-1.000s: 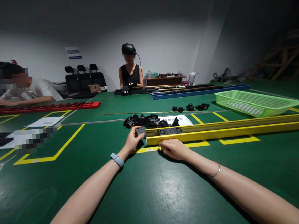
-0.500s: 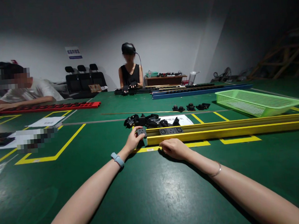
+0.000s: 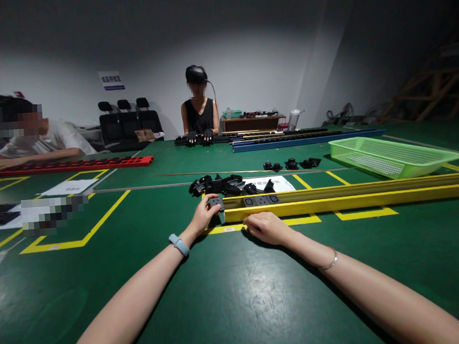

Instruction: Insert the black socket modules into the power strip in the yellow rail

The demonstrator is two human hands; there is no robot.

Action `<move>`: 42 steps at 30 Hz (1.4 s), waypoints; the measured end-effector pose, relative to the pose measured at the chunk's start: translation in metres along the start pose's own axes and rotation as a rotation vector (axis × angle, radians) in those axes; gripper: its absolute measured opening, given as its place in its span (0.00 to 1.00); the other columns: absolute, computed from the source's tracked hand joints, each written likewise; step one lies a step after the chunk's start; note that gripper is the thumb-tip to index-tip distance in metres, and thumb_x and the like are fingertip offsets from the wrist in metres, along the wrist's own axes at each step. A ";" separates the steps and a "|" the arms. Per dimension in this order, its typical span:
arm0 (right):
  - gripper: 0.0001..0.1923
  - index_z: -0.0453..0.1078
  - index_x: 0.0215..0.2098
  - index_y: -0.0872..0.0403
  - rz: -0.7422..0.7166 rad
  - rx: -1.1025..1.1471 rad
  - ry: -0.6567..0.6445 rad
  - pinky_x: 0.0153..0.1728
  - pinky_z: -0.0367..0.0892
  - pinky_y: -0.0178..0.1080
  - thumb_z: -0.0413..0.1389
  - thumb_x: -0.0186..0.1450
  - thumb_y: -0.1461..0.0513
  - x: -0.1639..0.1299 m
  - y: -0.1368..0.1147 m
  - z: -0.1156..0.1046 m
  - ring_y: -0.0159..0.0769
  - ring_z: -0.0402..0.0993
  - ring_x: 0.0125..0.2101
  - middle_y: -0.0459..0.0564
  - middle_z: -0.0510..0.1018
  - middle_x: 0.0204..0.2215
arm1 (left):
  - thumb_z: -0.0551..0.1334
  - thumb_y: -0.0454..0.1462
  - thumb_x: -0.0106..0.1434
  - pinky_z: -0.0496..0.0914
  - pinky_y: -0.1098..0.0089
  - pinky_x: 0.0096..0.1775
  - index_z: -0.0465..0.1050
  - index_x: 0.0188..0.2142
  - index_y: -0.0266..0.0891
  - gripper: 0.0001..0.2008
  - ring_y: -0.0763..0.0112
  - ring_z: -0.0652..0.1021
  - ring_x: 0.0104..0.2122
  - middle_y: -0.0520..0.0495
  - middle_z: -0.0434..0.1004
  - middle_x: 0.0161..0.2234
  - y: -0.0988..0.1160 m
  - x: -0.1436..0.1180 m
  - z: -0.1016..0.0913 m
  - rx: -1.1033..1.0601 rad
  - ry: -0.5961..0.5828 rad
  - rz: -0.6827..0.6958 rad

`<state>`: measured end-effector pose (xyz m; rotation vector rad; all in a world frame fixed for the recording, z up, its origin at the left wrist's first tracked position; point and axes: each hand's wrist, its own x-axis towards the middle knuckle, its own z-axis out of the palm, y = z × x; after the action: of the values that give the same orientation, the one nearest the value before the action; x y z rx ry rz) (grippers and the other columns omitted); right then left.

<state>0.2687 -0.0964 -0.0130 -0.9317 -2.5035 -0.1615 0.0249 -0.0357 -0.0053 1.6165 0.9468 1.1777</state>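
Note:
A long yellow channel rail (image 3: 334, 202) lies across the green table, running off to the right. Black socket modules (image 3: 261, 200) sit inside it near its left end. Right at that end, my left hand (image 3: 204, 214) pinches another black socket module (image 3: 216, 202) between thumb and fingers. My right hand (image 3: 268, 228) rests on the table in front of the rail, its fingers curled in. Whether anything is inside those curled fingers is hidden. Behind the rail's left end lies a pile of black modules (image 3: 224, 184), beside a printed white sheet (image 3: 283, 183).
A light green basket (image 3: 400, 168) stands at the back right, with several black parts (image 3: 292, 163) left of it. Blue rails (image 3: 306, 141) and a red rail (image 3: 134, 161) lie farther off. Two people sit at the table's far and left sides.
Both my hands stay in nearly the same place, the left still on the module. The view shifts very slightly. Across the table, the person's gloved hands have moved a little apart.

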 end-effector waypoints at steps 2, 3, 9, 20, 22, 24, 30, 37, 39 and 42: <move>0.06 0.67 0.37 0.54 0.002 0.000 -0.001 0.31 0.60 0.33 0.49 0.64 0.66 0.000 0.000 0.000 0.32 0.71 0.28 0.48 0.76 0.27 | 0.62 0.41 0.55 0.71 0.69 0.35 0.66 0.46 0.37 0.20 0.69 0.74 0.34 0.46 0.72 0.38 0.001 0.000 0.000 -0.013 -0.003 -0.004; 0.06 0.67 0.37 0.54 0.003 0.000 -0.004 0.31 0.60 0.33 0.49 0.64 0.66 0.000 0.000 0.000 0.32 0.71 0.28 0.48 0.76 0.27 | 0.62 0.41 0.55 0.71 0.69 0.35 0.66 0.46 0.37 0.20 0.69 0.74 0.34 0.46 0.72 0.38 0.001 0.000 0.000 -0.018 -0.004 -0.006; 0.06 0.67 0.36 0.55 0.005 0.007 -0.014 0.31 0.60 0.32 0.49 0.65 0.66 0.000 0.000 0.000 0.32 0.71 0.28 0.49 0.76 0.27 | 0.62 0.41 0.56 0.71 0.69 0.34 0.65 0.47 0.37 0.19 0.70 0.74 0.34 0.46 0.71 0.39 0.000 0.000 0.000 -0.034 -0.021 -0.007; 0.05 0.67 0.35 0.54 0.008 -0.005 -0.017 0.31 0.59 0.32 0.49 0.65 0.66 0.001 -0.001 -0.001 0.31 0.70 0.27 0.48 0.75 0.26 | 0.62 0.40 0.56 0.71 0.69 0.34 0.66 0.47 0.36 0.20 0.70 0.73 0.34 0.46 0.71 0.39 -0.001 0.001 -0.001 -0.011 -0.032 -0.013; 0.05 0.67 0.35 0.55 0.007 -0.008 -0.014 0.30 0.59 0.32 0.49 0.65 0.66 0.001 0.000 0.000 0.31 0.70 0.27 0.48 0.75 0.26 | 0.61 0.40 0.56 0.71 0.69 0.34 0.66 0.47 0.36 0.19 0.70 0.74 0.33 0.46 0.71 0.38 -0.001 0.001 -0.001 -0.007 -0.031 -0.012; 0.05 0.67 0.35 0.55 0.008 -0.012 -0.009 0.30 0.59 0.32 0.49 0.65 0.66 0.000 0.000 0.000 0.31 0.70 0.27 0.48 0.75 0.26 | 0.61 0.40 0.57 0.70 0.69 0.35 0.66 0.47 0.36 0.19 0.71 0.74 0.33 0.46 0.71 0.38 -0.001 0.001 -0.001 -0.006 -0.030 -0.010; 0.05 0.67 0.37 0.55 0.002 -0.017 -0.014 0.31 0.60 0.32 0.49 0.65 0.65 0.000 0.000 0.000 0.32 0.71 0.27 0.48 0.76 0.27 | 0.61 0.40 0.57 0.70 0.70 0.34 0.66 0.47 0.36 0.19 0.72 0.73 0.31 0.47 0.70 0.37 -0.001 0.000 -0.001 0.005 -0.041 -0.019; 0.06 0.68 0.36 0.55 0.010 -0.018 -0.002 0.31 0.60 0.32 0.49 0.66 0.65 0.000 -0.001 -0.001 0.32 0.71 0.27 0.49 0.76 0.27 | 0.60 0.40 0.57 0.69 0.70 0.34 0.66 0.46 0.36 0.18 0.73 0.73 0.30 0.48 0.70 0.36 -0.002 0.000 -0.001 0.011 -0.072 -0.003; 0.06 0.68 0.36 0.55 0.013 -0.029 0.006 0.30 0.59 0.32 0.49 0.66 0.64 0.000 -0.001 0.000 0.32 0.71 0.27 0.49 0.76 0.26 | 0.60 0.40 0.58 0.69 0.70 0.34 0.66 0.46 0.36 0.18 0.74 0.72 0.29 0.48 0.70 0.36 -0.002 0.000 -0.001 0.023 -0.073 0.000; 0.06 0.67 0.35 0.54 0.017 -0.035 -0.001 0.30 0.59 0.32 0.49 0.66 0.64 0.000 -0.001 0.000 0.31 0.70 0.26 0.48 0.75 0.26 | 0.60 0.40 0.58 0.69 0.70 0.35 0.67 0.47 0.36 0.17 0.73 0.73 0.30 0.48 0.71 0.36 -0.003 0.000 -0.001 0.053 -0.069 0.014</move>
<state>0.2679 -0.0975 -0.0125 -0.9666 -2.5005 -0.1995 0.0238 -0.0345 -0.0079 1.6974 0.9311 1.1072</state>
